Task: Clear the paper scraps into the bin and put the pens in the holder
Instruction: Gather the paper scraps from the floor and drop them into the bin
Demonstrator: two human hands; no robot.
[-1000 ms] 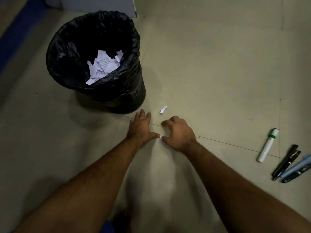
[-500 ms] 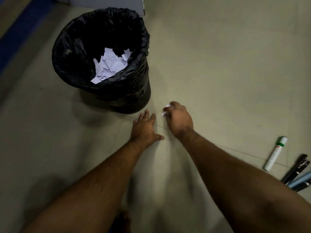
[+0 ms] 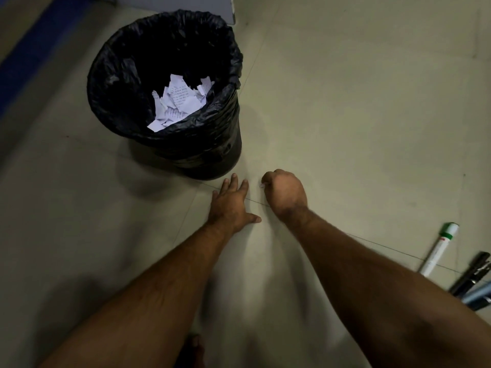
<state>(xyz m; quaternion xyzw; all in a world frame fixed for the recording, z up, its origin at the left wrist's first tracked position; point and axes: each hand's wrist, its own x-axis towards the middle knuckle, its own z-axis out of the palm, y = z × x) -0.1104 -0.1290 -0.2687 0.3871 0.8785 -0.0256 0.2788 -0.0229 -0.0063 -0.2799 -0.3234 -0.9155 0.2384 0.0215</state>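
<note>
The right hand (image 3: 285, 191) is curled into a fist just off the floor (image 3: 358, 115), pinching a scrap (image 3: 261, 185); only a white sliver shows at the fingertips, too small to tell its axis. The left hand (image 3: 230, 204) lies flat, fingers spread, pointing toward the bin (image 3: 186, 144) just ahead, where torn paper (image 3: 180, 100) rests. At far right a white marker (image 3: 439, 248) lies with its green-banded cap pointing away; the dark pens (image 3: 473, 280) beside it run likewise, cut off by the edge.
</note>
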